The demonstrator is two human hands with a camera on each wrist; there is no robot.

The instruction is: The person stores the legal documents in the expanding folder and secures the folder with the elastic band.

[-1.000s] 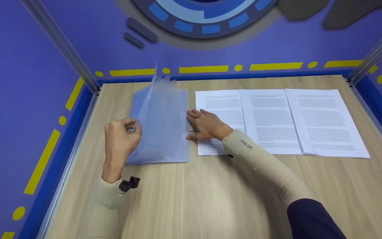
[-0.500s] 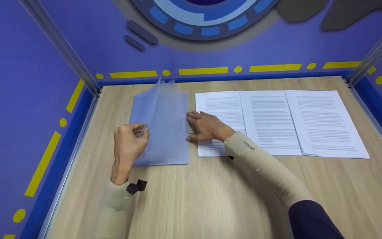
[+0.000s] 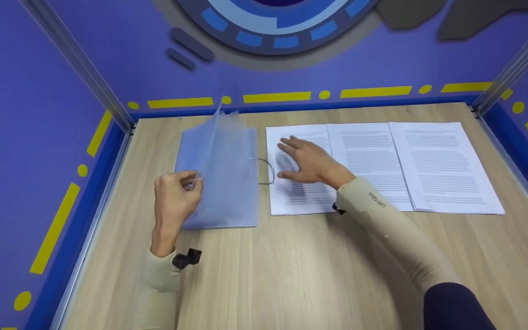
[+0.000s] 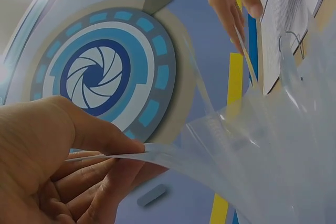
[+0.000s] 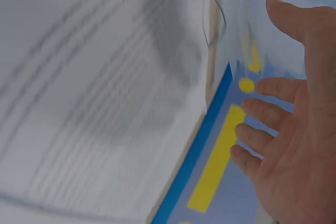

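Note:
A translucent bluish plastic folder [image 3: 234, 192] with several clear leaves lies on the left of the table. My left hand [image 3: 174, 195] pinches the edge of a raised leaf between thumb and fingers; in the left wrist view the thin plastic sheet [image 4: 173, 158] bends away from that grip, other leaves fanned beyond it. From the folder's right side a dark elastic cord [image 3: 273, 173] loops out onto the paper. My right hand [image 3: 310, 161], fingers spread, hovers over the left stack of printed paper [image 3: 300, 201]. Seen from the right wrist, its palm [image 5: 294, 156] holds nothing.
Two more printed stacks, a middle one [image 3: 369, 169] and a right one [image 3: 445, 169], lie side by side with the left stack. Blue panels [image 3: 264, 78] enclose the back and sides of the wooden table [image 3: 291, 275].
My right hand has lifted off the folder's right edge and moved right over the paper, uncovering the cord loop. My left hand shifted slightly right, still pinching the leaf.

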